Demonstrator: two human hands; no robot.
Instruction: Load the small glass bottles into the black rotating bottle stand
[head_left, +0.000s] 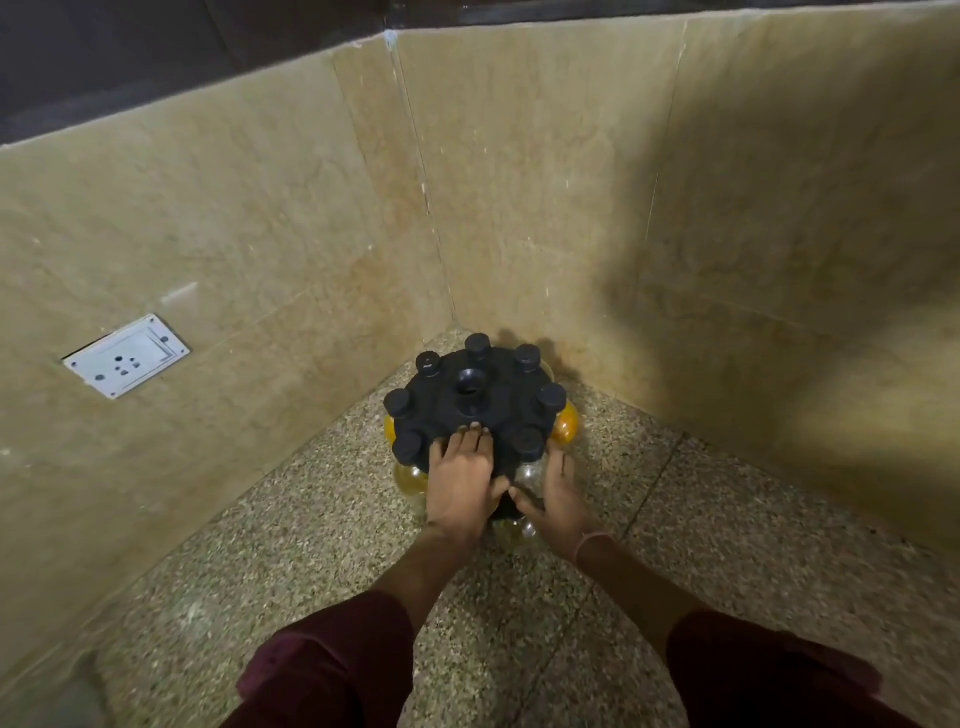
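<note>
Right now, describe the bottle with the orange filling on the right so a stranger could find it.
In the tiled corner sits the black rotating stand. On its right edge, beyond the right hand, hangs the orange-filled bottle. The neighbour nearer the camera looks clear.

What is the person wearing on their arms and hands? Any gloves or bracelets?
No gloves: both hands are bare. The left hand and the right hand come out of dark maroon sleeves that end short of the wrists, so the forearms are uncovered. A thin band or thread circles the right wrist. No rings or watch show.
</note>
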